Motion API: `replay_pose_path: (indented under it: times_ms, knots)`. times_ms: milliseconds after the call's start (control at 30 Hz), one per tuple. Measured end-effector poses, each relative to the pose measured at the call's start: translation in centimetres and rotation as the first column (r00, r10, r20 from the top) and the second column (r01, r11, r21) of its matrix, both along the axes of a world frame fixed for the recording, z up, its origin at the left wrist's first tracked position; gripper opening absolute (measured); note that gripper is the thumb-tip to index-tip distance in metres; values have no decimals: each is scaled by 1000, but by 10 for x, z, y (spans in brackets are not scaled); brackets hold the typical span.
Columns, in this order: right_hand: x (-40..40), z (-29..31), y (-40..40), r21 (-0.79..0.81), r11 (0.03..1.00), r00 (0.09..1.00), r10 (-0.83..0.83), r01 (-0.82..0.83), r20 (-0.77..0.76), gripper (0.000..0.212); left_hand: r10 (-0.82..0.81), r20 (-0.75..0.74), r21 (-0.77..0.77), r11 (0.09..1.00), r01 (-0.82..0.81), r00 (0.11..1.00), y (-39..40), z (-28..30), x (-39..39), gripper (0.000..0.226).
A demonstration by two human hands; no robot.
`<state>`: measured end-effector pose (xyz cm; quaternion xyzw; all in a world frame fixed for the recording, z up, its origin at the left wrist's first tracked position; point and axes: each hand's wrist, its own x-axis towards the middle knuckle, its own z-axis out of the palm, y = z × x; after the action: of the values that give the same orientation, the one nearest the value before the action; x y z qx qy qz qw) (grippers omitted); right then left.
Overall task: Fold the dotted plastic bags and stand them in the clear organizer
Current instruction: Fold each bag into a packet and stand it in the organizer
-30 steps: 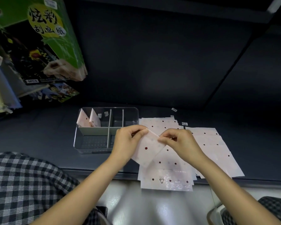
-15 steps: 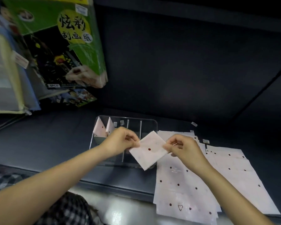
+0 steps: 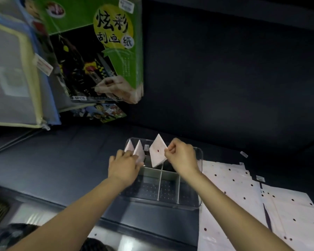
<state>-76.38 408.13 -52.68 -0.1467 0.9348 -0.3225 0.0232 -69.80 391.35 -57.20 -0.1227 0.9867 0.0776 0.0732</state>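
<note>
the flat dotted bags (image 3: 243, 205) lie nearest, at right. the left hand (image 3: 123, 165) rests on standing folds in the clear organizer (image 3: 198, 201). the right hand (image 3: 181, 156) pinches the folded bag (image 3: 157, 151) by its edge above a rear compartment; it looks light, limp and slippery.

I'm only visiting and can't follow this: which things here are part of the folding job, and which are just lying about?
Part of the job:
- folded bag, pinched by the right hand
- two folded bags standing in the clear organizer, touched by the left hand
- flat dotted bags

Lying about:
- green packet
- yellow-edged pouch
- small stickers
</note>
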Motion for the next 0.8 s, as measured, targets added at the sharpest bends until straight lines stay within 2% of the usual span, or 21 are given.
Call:
replay_pose_path:
  times_ms: [100,200,333,433,500,567,600,700,800]
  knots:
    - [-3,-12,-21,111,993,998,42,-36,-54,6,14,-39,8,1000,-14,999,-4,-3,2,38]
    - [-2,-24,-45,155,988,1000,16,-16,3,10,30,-59,20,999,-29,998,-6,-5,4,37]
    - [4,-41,-69,109,994,990,-30,15,136,13,63,-138,105,993,-49,988,-4,-5,8,44]
    - [3,-49,-77,15,1000,962,-7,3,275,18,184,-245,221,967,-130,952,-6,-3,10,41]
    - [-1,-52,-80,-72,997,921,32,-5,389,23,301,-198,376,902,-211,933,-10,-6,10,51]
    - [-4,-53,-83,-95,995,884,61,-18,463,30,394,-70,579,764,-285,916,-15,-9,9,71]
    - [-6,-53,-84,-101,995,870,66,-19,488,32,401,-10,630,714,-306,916,-16,-11,9,79]
    - [-9,-55,-86,-159,987,828,107,-21,551,33,346,37,641,712,-288,938,-18,-17,9,87]
    - [-9,-53,-86,-189,981,812,139,-36,567,31,357,53,636,708,-307,932,-17,-19,8,94]
